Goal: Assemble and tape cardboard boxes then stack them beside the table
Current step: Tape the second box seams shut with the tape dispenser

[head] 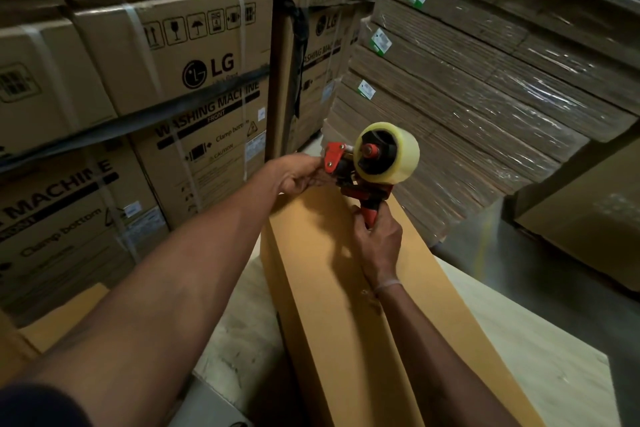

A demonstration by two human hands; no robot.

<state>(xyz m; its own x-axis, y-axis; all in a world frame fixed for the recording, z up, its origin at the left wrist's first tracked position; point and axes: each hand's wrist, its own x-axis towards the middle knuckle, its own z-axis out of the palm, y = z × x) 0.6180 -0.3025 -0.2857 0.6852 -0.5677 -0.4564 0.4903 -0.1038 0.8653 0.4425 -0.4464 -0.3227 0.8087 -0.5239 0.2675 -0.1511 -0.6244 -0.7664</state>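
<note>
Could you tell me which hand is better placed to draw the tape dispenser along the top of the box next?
The right hand, probably: it grips the tape dispenser by its handle, above the box. The left hand only pinches near the dispenser's front end, seemingly at the tape's free end.

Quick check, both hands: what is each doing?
Left hand: pinches the front of the tape dispenser.
Right hand: grips the dispenser's handle.

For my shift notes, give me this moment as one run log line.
step: taping box | right hand: grips tape dispenser handle | left hand: pinches dispenser front | cardboard box: on table
</note>
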